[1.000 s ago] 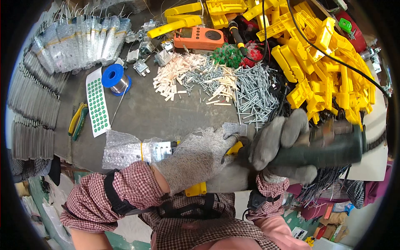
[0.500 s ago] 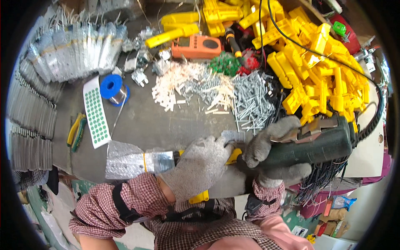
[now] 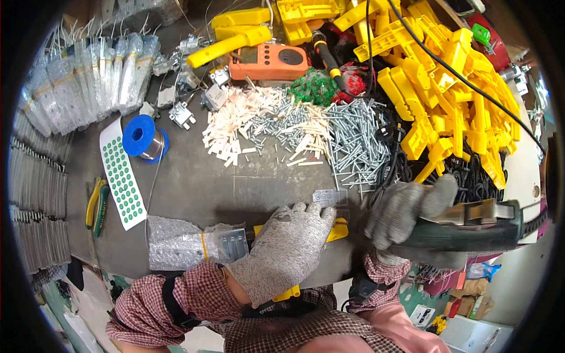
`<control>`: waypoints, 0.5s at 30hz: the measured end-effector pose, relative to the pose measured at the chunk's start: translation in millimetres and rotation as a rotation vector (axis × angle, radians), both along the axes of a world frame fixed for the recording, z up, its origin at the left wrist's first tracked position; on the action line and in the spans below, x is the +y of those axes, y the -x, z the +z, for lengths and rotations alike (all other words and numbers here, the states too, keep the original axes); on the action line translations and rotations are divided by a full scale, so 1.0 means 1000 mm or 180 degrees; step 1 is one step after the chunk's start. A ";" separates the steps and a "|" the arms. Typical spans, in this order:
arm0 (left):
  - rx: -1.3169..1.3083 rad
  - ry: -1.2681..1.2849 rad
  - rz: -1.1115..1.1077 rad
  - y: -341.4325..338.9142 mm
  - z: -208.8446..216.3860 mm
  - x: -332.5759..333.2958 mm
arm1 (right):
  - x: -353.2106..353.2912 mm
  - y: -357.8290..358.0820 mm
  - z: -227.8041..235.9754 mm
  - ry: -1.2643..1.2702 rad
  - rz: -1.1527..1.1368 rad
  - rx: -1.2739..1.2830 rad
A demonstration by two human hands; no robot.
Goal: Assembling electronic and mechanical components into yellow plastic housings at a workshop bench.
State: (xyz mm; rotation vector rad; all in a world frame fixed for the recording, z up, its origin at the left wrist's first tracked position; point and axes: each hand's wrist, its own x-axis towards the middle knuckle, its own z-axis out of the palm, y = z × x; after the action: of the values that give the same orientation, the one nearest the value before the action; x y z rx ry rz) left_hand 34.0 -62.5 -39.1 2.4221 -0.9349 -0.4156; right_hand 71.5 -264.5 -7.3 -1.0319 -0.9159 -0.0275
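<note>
My left hand (image 3: 288,241), in a grey knit glove, lies over a yellow plastic housing (image 3: 338,230); the glove hides most of it and its ends stick out. Just past the fingertips is a small grey plate with round marks (image 3: 331,197). My right hand (image 3: 393,216), also gloved and slightly blurred, is wrapped around the end of a dark green, barrel-shaped power tool (image 3: 471,234) with a metal bracket on its side. Left of my left hand lies a bubble-wrap pouch (image 3: 176,247) with a yellow band.
Screws (image 3: 359,141) and pale small strips (image 3: 226,129) are heaped ahead, before an orange meter (image 3: 268,62). Yellow housings (image 3: 435,88) pile up at the right, with a black cable (image 3: 447,67) across them. A solder spool (image 3: 144,138), green-dot sheet (image 3: 122,176) and pliers (image 3: 97,206) lie left.
My right hand has moved right and slightly down with the power tool, away from the left hand. My left hand stays on the yellow housing. The view has shifted a little.
</note>
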 end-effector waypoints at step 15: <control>0.0071 -0.0098 -0.0102 -0.006 -0.003 -0.004 | 0.004 -0.033 0.002 0.0415 0.1584 0.0303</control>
State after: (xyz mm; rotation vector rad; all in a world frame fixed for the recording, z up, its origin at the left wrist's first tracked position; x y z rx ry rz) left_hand 40.0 -67.0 -42.2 2.4279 -0.9658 -0.4710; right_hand 104.5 -260.6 -5.2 -0.8917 -1.0754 0.4987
